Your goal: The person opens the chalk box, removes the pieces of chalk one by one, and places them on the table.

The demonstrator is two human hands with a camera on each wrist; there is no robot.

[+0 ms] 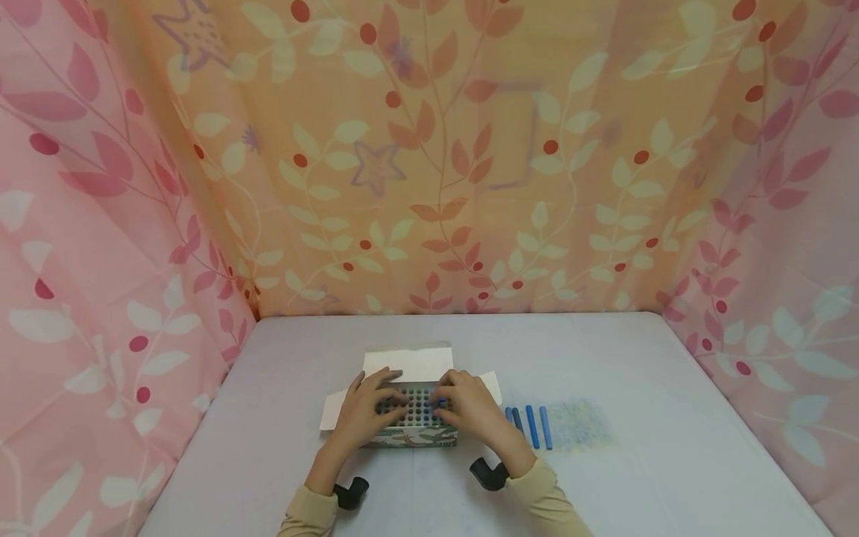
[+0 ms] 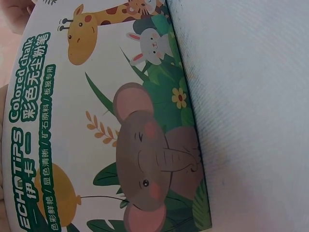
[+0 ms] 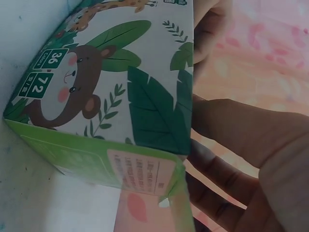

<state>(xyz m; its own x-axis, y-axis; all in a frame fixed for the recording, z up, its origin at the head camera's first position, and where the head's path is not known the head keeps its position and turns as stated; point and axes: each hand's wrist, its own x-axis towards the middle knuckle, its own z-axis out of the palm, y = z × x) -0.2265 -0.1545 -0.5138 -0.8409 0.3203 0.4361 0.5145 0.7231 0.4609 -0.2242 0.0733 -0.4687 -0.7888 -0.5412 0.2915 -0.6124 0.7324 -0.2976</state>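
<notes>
An open box of colored chalk (image 1: 409,437) stands on the table, its many chalk ends showing in rows. Over its left part, my left hand (image 1: 365,406) has its fingers spread, with thumb and forefinger apart above the chalk. My right hand (image 1: 466,403) reaches in at the right side, thumb and fingertips around a bright blue chalk stick (image 1: 441,401). From the right wrist, thumb (image 3: 227,128) and fingers appear behind the box's rim. Printed animals cover the box front (image 2: 145,154) in the left wrist view.
Several blue chalk sticks (image 1: 532,426) lie in a row right of the box. Beside them, colored chalk dust (image 1: 582,425) marks the white tabletop (image 1: 671,462). White box flaps (image 1: 409,363) stick out behind and to both sides. Patterned curtains (image 1: 436,149) enclose the table.
</notes>
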